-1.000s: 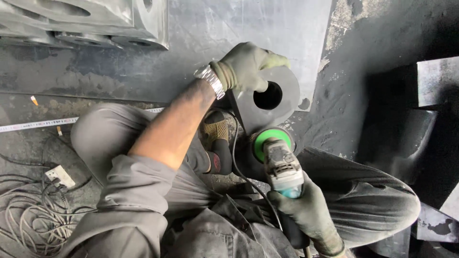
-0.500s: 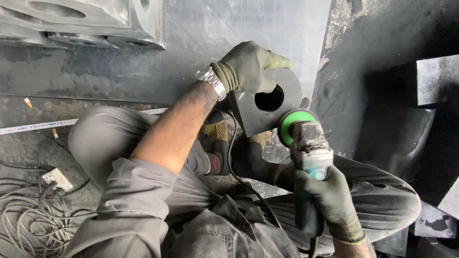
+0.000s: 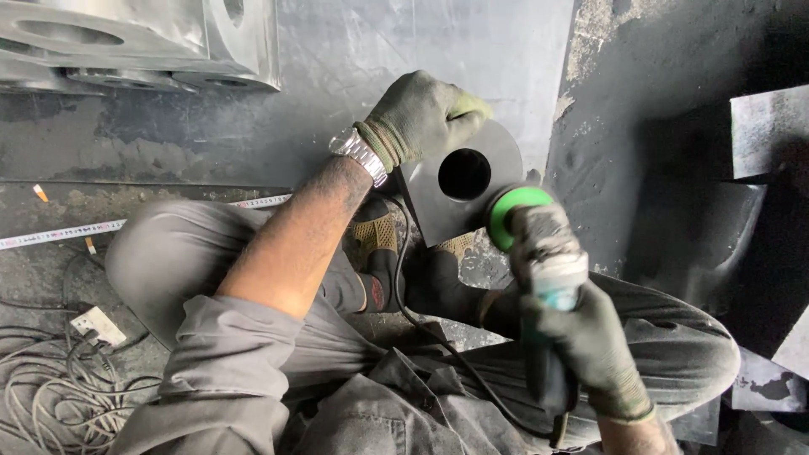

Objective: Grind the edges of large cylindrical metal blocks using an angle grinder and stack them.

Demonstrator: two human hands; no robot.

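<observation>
My left hand [image 3: 421, 114], in a green work glove with a metal watch at the wrist, grips the top edge of a grey steel plate [image 3: 438, 215] with a round hole [image 3: 464, 174], holding it upright on the floor. My right hand [image 3: 581, 341], also gloved, holds an angle grinder [image 3: 543, 248] by its body. The grinder's green-guarded disc [image 3: 512, 211] sits against the plate's right edge, just below the hole. Its black cable runs down across my lap.
I sit cross-legged on a dark steel floor in grey overalls, shoes [image 3: 375, 253] under the plate. Machined metal blocks [image 3: 143, 42] lie at top left. A tape measure [image 3: 126, 223] stretches along the left, with coiled cables [image 3: 50, 396] and a socket [image 3: 97, 324] below. Dark plates [image 3: 758, 168] stand to the right.
My right hand has swung the grinder up and to the right, from below the plate to its right edge beside the hole. My left hand has kept its grip on the plate.
</observation>
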